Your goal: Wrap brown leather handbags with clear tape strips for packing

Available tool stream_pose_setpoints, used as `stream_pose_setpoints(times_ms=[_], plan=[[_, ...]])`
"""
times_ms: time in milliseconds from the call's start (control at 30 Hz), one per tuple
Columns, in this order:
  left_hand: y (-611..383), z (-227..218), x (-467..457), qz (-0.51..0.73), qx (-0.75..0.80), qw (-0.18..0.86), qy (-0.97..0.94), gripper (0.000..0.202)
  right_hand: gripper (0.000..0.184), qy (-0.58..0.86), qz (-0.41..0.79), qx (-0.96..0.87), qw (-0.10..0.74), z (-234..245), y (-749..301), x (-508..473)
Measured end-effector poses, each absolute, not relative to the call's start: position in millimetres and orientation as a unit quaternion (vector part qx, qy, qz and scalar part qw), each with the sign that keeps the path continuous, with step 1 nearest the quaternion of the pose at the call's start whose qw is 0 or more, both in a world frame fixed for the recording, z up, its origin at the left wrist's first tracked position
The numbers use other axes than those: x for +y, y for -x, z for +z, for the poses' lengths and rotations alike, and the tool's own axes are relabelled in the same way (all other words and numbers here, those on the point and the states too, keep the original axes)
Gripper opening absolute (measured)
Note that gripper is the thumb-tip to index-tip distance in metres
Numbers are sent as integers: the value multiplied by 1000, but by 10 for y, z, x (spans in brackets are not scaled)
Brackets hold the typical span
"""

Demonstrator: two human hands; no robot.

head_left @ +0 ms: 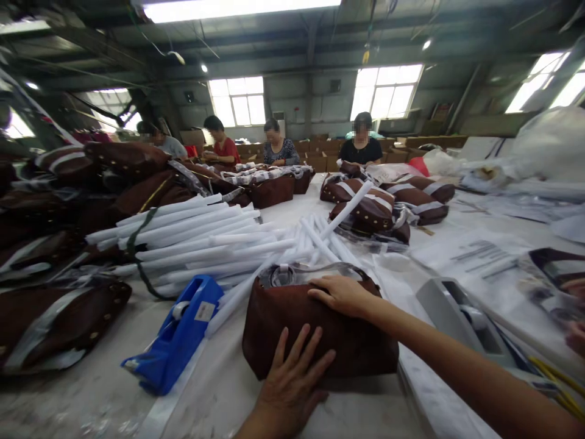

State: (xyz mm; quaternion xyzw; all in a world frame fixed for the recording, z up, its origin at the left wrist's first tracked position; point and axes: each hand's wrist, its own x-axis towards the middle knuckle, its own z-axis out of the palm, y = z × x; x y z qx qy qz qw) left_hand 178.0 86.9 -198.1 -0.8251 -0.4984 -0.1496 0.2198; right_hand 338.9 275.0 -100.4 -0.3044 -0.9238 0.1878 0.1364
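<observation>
A dark brown handbag (351, 338) stands upright on the white table right in front of me, with clear plastic wrap showing along its top. My left hand (295, 378) lies with spread fingers against the lower front of the bag. Over the upper edge of the same bag rests my right hand (340, 296), its fingers stretched out and pointing left. Left of the bag is a blue tape dispenser (180, 335) bearing a white label. Behind the bag lie many white paper rolls (219, 238), some bundled with a dark green strap (133, 244).
More brown bags pile up at the left (59, 323) and farther back (365, 204). A grey tape dispenser (466, 323) sits to the right, near white sheets (484, 262). Another person's hand (576, 335) shows at the right edge. Several people sit across the table.
</observation>
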Motion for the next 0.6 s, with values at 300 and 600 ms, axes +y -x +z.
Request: stream_pose_setpoints(times_ms=[300,600], plan=[[-1722,-2126,1004,-198,-450,280,824,77,53,234,233,-942,67,-1082,-3059,2836],[-1727,-2138,1015,-218,-450,277,820,71,37,496,110,-847,155,-1053,-3301,3852]])
